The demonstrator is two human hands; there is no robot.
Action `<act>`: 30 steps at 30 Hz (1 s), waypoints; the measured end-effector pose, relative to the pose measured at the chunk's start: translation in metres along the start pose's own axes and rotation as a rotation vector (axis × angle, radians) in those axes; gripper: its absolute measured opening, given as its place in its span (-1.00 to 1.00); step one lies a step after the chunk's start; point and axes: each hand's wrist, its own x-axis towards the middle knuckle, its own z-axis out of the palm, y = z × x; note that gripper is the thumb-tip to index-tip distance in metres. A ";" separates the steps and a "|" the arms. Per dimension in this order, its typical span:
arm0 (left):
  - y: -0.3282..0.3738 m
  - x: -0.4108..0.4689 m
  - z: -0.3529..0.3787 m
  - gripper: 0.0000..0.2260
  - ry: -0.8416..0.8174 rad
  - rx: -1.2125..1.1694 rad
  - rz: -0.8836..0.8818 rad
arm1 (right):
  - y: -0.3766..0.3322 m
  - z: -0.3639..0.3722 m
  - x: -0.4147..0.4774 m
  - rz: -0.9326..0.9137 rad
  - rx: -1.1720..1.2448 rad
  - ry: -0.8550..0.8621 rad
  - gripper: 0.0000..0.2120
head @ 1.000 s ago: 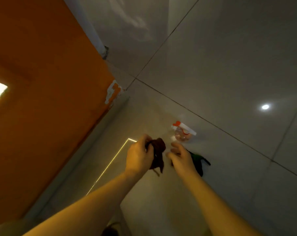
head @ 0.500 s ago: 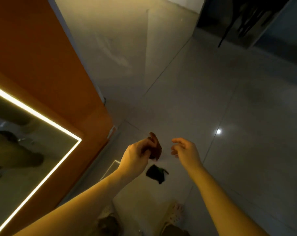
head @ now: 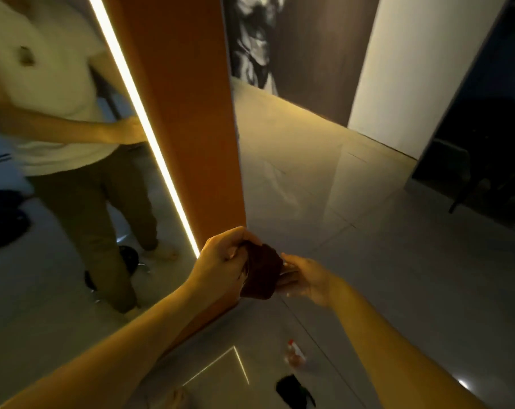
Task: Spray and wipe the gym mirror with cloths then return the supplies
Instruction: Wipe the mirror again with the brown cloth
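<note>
The mirror (head: 58, 202) is filling the left of the view and reflecting the person. Its lit edge strip (head: 144, 128) is running beside the orange panel (head: 185, 113). The tiled floor (head: 398, 276) is extending to the right.

The left hand (head: 221, 261) is gripping the dark red cloth (head: 262, 273) in curled fingers, in front of the panel's lower end. The right hand (head: 306, 278) is touching the cloth's right edge; blur is preventing a reading of its grip.

A dark cloth (head: 293, 395) is lying on the floor below the hands. The spray bottle (head: 294, 354) is sitting near it, apart.
</note>
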 end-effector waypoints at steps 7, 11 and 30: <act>0.035 -0.020 -0.080 -0.63 0.407 0.129 0.063 | -0.064 0.050 -0.016 -0.218 -0.005 -0.219 -0.61; 0.040 -0.037 -0.123 -0.76 0.528 -0.004 -0.029 | -0.112 0.079 -0.034 -0.324 0.008 -0.238 -0.70; 0.040 -0.092 -0.354 -0.77 0.406 -0.771 -0.190 | -0.211 0.319 -0.056 -0.175 -0.113 -0.411 -0.44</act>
